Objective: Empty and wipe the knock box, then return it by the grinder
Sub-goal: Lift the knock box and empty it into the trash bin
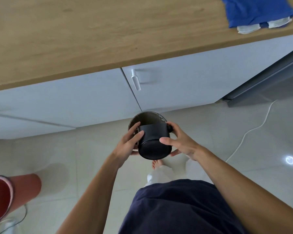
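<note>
Knock box: black, tipped over a bin; we clasp it with left grip and right grip, below the surface.

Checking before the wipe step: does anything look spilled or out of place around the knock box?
No spill shows. The knock box is tipped, base toward the camera, held by the left hand and right hand over the bin. A white cable trails across the floor.

wooden countertop | blue cloth on it | white cabinet handle | red bin on floor
</note>
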